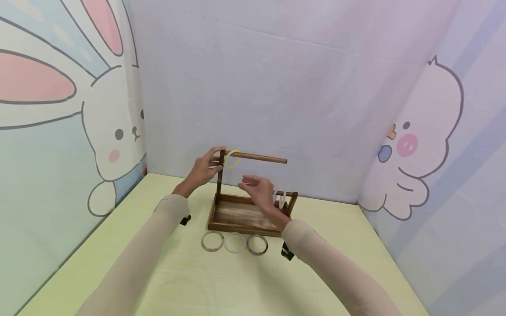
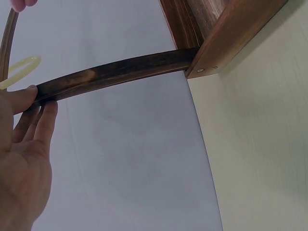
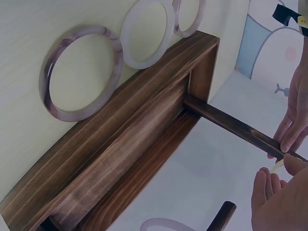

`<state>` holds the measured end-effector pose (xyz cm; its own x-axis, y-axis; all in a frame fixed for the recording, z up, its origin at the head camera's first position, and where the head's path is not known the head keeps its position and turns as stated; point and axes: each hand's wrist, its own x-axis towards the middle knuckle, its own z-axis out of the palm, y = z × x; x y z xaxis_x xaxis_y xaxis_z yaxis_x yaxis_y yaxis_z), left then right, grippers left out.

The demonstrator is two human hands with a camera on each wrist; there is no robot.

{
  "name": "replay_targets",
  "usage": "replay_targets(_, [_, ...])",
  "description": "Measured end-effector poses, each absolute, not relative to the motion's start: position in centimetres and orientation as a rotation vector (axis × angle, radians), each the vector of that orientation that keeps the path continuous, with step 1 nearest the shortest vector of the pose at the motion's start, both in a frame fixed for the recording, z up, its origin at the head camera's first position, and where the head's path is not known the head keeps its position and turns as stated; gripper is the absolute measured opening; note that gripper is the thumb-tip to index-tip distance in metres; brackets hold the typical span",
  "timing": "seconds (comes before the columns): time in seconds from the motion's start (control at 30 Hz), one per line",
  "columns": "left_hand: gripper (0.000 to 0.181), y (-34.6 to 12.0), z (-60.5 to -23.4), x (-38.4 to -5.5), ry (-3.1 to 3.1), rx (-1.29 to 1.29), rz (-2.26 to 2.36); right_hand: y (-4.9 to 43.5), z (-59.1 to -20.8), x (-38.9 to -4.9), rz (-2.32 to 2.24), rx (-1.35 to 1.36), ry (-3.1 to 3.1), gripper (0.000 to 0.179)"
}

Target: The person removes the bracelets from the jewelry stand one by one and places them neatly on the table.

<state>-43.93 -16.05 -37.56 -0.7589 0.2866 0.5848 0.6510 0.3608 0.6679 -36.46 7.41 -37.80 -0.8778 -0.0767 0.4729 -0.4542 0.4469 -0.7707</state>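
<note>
A dark wooden stand has a tray base (image 1: 245,228), a tall post (image 1: 219,182) on the left and a long upper rod (image 1: 261,156). My left hand (image 1: 203,170) pinches the top of that post between thumb and fingers. Beside it, a yellow bangle (image 2: 19,77) hangs on the rod near the post. My right hand (image 1: 258,191) is below the rod, over the tray, with fingers extended and nothing held. Behind its wrist, two pale bangles, one whitish (image 1: 281,204), hang on the shorter lower rod (image 1: 290,193), partly hidden.
Three bangles lie in a row on the table before the tray: a mottled purple-brown one (image 3: 118,53), a white one (image 3: 126,38) and a pale mauve one (image 3: 178,24). Cartoon-printed curtains, with a rabbit (image 1: 103,145) on the left, enclose the pale yellow table (image 1: 189,281).
</note>
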Motion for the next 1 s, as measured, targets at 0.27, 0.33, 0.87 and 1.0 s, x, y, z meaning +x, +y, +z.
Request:
replay_targets(0.27, [0.069, -16.0, -37.7, -44.1, -2.269, -0.806, -1.366, 5.8, -37.3, -37.6, 1.399, 0.473, -2.294, 0.032])
replay_targets(0.33, [0.069, -16.0, -37.7, -44.1, -2.265, -0.809, -1.370, 5.4, -37.2, -37.8, 1.394, 0.481, -2.291, 0.032])
replay_targets(0.87, [0.069, -16.0, -37.8, -44.2, -2.257, -0.820, -1.369, 4.3, -36.1, -39.3, 1.362, 0.481, -2.279, 0.032])
replay_targets(1.0, [0.070, -15.9, -37.8, -44.2, -2.254, -0.819, -1.360, 4.0, -35.8, -39.7, 1.373, 0.488, -2.282, 0.034])
